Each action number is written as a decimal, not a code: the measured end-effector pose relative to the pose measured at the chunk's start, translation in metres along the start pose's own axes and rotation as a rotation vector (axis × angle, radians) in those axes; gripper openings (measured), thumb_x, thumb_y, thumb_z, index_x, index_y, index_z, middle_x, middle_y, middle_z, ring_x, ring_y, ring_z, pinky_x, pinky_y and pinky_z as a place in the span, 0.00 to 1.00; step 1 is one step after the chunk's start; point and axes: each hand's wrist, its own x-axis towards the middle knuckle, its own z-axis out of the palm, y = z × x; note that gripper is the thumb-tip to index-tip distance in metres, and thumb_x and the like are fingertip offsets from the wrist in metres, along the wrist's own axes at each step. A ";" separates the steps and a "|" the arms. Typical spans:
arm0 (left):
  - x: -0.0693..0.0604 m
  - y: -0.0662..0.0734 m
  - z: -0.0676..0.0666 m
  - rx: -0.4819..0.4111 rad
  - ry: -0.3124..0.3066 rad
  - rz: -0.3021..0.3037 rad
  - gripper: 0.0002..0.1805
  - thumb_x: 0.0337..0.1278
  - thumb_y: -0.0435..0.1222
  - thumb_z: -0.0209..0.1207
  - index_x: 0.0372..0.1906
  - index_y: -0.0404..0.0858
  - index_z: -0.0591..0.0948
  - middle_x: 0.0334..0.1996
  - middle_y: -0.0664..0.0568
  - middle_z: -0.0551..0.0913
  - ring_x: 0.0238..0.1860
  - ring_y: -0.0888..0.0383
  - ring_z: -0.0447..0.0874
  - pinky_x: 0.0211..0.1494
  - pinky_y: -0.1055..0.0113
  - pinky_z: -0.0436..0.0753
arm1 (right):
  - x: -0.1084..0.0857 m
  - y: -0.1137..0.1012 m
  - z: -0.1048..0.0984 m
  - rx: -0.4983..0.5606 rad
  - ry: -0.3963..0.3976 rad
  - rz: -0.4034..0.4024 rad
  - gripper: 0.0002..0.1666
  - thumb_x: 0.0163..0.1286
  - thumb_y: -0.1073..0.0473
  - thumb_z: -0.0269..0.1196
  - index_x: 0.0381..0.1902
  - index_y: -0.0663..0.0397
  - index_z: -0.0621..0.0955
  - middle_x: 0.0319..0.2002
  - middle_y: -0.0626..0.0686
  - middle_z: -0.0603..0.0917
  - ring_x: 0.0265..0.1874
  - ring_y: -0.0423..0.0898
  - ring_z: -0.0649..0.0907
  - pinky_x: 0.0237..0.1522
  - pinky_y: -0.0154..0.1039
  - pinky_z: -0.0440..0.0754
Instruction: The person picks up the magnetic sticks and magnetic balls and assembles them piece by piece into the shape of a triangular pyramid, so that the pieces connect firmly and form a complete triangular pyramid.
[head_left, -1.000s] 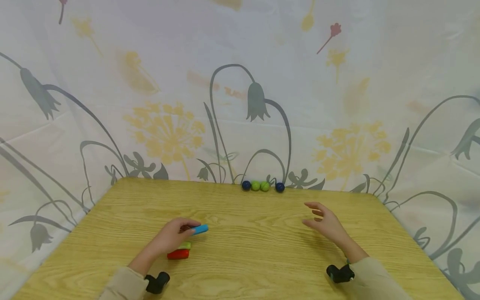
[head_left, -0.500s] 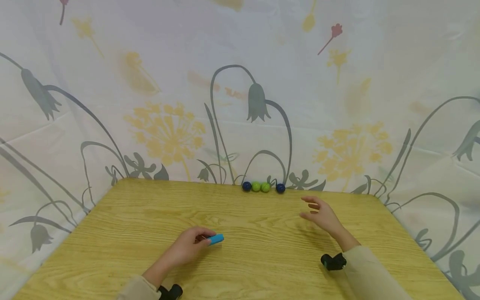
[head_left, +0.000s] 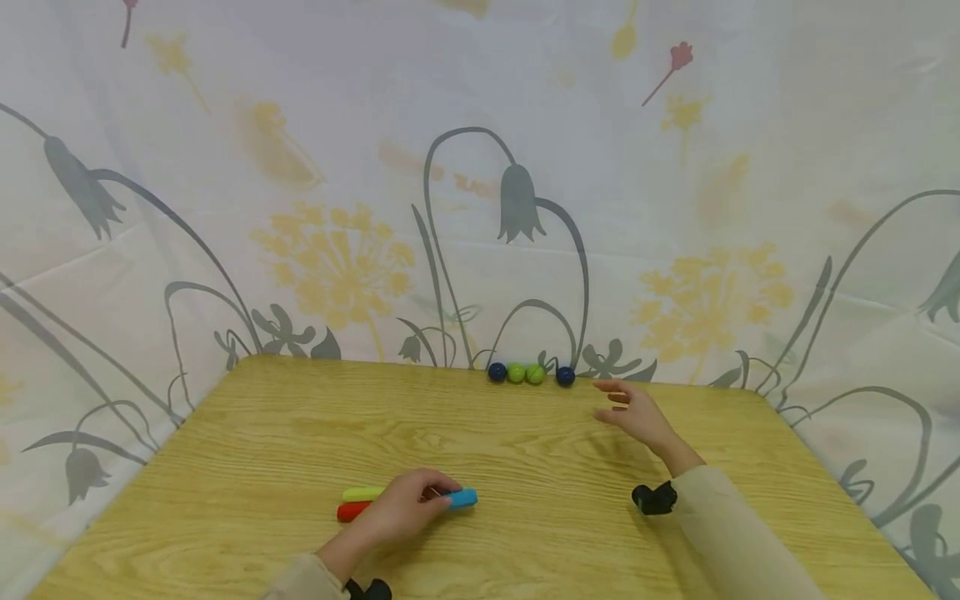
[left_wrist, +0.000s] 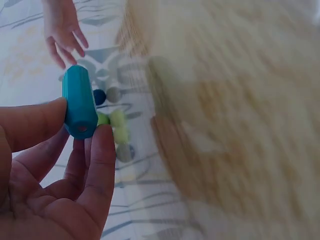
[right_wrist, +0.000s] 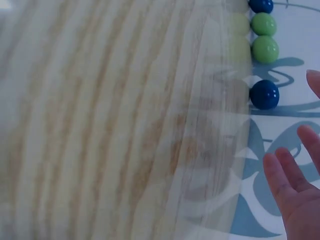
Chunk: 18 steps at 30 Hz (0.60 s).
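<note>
A pale cloth with grey and yellow flowers hangs behind the wood-grained table

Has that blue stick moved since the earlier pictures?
Yes: against the rightmost ball, the blue stick has moved right and lower in the head view.

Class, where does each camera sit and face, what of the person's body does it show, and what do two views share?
Head: worn on the head, facing forward and down over the table to the backdrop; left hand, right hand and sleeves show.
Left wrist: on that wrist, facing the blue stick the left hand pinches; right hand beyond.
Right wrist: on that wrist, facing the table's far edge; part of the right hand shows.
Both wrist views show balls.
</note>
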 end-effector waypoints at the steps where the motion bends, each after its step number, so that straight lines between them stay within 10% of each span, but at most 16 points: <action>1: 0.001 0.000 0.001 0.003 -0.006 -0.006 0.11 0.62 0.30 0.55 0.47 0.34 0.81 0.42 0.48 0.80 0.41 0.51 0.77 0.43 0.57 0.76 | 0.003 0.001 0.000 -0.004 -0.005 -0.007 0.30 0.65 0.63 0.62 0.63 0.64 0.68 0.62 0.67 0.66 0.61 0.68 0.62 0.54 0.60 0.68; 18: 0.017 0.002 0.006 -0.014 -0.121 -0.095 0.09 0.59 0.30 0.59 0.44 0.35 0.82 0.39 0.52 0.80 0.40 0.53 0.77 0.43 0.57 0.76 | 0.045 0.008 0.001 -0.048 -0.060 -0.051 0.25 0.64 0.70 0.59 0.59 0.72 0.70 0.58 0.71 0.69 0.58 0.70 0.66 0.52 0.56 0.72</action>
